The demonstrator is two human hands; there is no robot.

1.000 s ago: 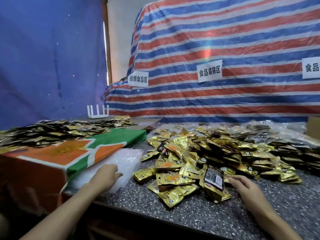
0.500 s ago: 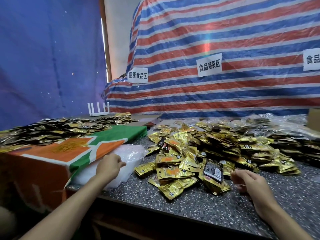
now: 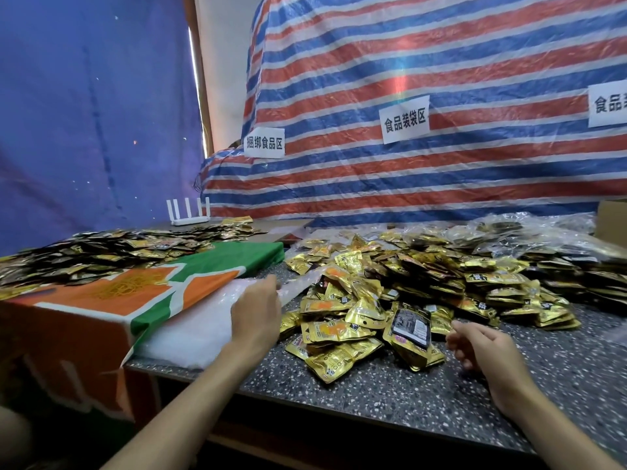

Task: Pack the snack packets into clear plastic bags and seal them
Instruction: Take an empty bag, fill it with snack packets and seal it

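Right grip [image 3: 481, 347] loosely curled, empty, over bare desk [image 3: 424, 401] by its front edge; left grip [image 3: 256, 320] on clear bags [image 3: 196, 330], its fingers hidden, closure indiscernible.

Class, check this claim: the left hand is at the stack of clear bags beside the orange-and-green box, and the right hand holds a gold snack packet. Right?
One error: the head view shows the right hand holding nothing, fingers loosely curled beside the gold snack packets. The left hand is at the stack of clear bags beside the orange-and-green box.
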